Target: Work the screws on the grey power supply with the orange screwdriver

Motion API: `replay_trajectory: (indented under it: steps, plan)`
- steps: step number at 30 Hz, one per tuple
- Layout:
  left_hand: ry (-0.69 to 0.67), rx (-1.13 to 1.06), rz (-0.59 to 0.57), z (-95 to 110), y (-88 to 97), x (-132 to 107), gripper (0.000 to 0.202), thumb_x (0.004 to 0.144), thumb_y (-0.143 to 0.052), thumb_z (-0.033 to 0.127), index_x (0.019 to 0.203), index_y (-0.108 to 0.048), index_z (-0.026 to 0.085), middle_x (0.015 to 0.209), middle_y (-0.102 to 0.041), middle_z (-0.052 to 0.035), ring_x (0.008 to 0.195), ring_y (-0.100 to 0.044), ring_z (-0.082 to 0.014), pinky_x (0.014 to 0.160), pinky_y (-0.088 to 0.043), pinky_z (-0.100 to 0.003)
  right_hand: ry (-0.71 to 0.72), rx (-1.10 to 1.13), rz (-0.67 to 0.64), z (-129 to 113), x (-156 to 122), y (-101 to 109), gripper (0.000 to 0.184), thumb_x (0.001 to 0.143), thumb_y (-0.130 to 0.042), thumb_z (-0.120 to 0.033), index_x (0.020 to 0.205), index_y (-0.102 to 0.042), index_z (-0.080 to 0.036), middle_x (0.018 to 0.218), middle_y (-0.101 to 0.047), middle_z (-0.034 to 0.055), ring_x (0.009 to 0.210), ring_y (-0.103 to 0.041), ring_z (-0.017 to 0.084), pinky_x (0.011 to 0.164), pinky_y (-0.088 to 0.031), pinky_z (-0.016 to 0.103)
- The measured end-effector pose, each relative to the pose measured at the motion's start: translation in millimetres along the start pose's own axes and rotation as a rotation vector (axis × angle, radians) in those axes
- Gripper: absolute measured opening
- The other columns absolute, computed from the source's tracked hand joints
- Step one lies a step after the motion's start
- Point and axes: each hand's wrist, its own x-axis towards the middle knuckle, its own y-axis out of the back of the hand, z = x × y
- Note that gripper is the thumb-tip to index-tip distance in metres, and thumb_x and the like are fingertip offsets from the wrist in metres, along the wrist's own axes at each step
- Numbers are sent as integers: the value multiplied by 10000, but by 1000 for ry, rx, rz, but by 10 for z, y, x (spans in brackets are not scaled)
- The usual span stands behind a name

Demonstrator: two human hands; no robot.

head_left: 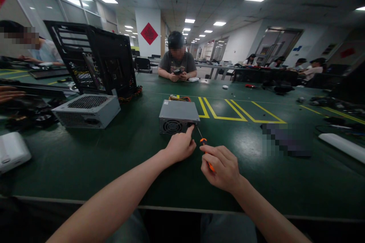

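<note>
A grey power supply unit [179, 110] rests on the green table in front of me, its round fan grille facing my side. My left hand [181, 145] has its index finger stretched out, the tip touching the unit near the socket at its right; the other fingers are partly curled. In my right hand [221, 165] is an orange and dark screwdriver [203, 142], gripped by the handle. Its thin shaft points up toward the unit's front right corner. Whether the tip touches a screw is too small to tell. Bundled cables [179, 98] lie behind the unit.
To the left sit a second power supply [87, 110] and a tall black computer case [97, 59]. A white device [13, 152] lies at the left edge, a white bar [343, 147] at the right. Opposite sits a person [177, 59] holding a phone. Another person's hand [10, 94] shows at far left.
</note>
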Motion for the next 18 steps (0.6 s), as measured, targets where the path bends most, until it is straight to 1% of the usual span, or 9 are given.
replay_trajectory:
  steps: [3, 5, 8, 10, 12, 15, 18]
  plan:
    - [-3, 9, -1, 0, -2, 2, 592, 837, -377, 290, 1376, -190, 132, 859, -672, -87, 779, -643, -228, 695, -469, -327, 19, 5, -24, 2, 32, 27, 127, 756, -573, -161, 831, -481, -206, 851, -662, 35, 649, -560, 135, 600, -442, 297]
    - [-10, 6, 1, 1, 1, 1, 590, 840, -369, 295, 1376, -189, 124, 859, -672, -91, 767, -643, -228, 686, -470, -326, 21, 2, -20, 9, 35, 31, 123, 773, -569, -174, 855, -481, -200, 868, -661, 51, 660, -570, 137, 592, -444, 289]
    - [-22, -1, 1, 1, 6, -5, 593, 841, -365, 294, 1376, -185, 112, 848, -672, -91, 754, -644, -222, 666, -472, -312, -44, 41, 26, 17, 13, 12, 192, 785, -531, -132, 959, -458, -169, 963, -624, 119, 816, -603, 167, 621, -480, 282]
    - [-28, 1, 1, 3, 7, -7, 594, 841, -366, 294, 1377, -186, 110, 840, -674, -86, 750, -645, -221, 660, -474, -307, -81, 77, 53, 14, -2, -4, 245, 769, -514, -107, 996, -435, -149, 981, -597, 144, 898, -597, 184, 652, -499, 285]
    - [-24, 14, 6, 9, 6, -7, 588, 837, -369, 293, 1371, -203, 112, 834, -675, -84, 753, -646, -228, 664, -476, -314, -79, 84, 43, 4, -5, -11, 241, 749, -512, -113, 975, -439, -152, 948, -598, 132, 860, -602, 183, 647, -501, 291]
    - [-5, 37, 18, 21, 6, -3, 578, 830, -380, 287, 1360, -229, 115, 835, -674, -86, 760, -646, -234, 679, -475, -323, -52, 61, -19, -15, 20, 2, 152, 740, -533, -148, 872, -465, -181, 876, -625, 89, 737, -603, 166, 613, -475, 298]
    - [5, 44, 14, 29, 13, -2, 584, 827, -395, 289, 1361, -225, 125, 851, -672, -87, 773, -646, -228, 697, -473, -319, -31, 43, -39, -24, 50, 28, 114, 751, -572, -181, 811, -476, -192, 835, -647, 59, 661, -588, 149, 594, -445, 298]
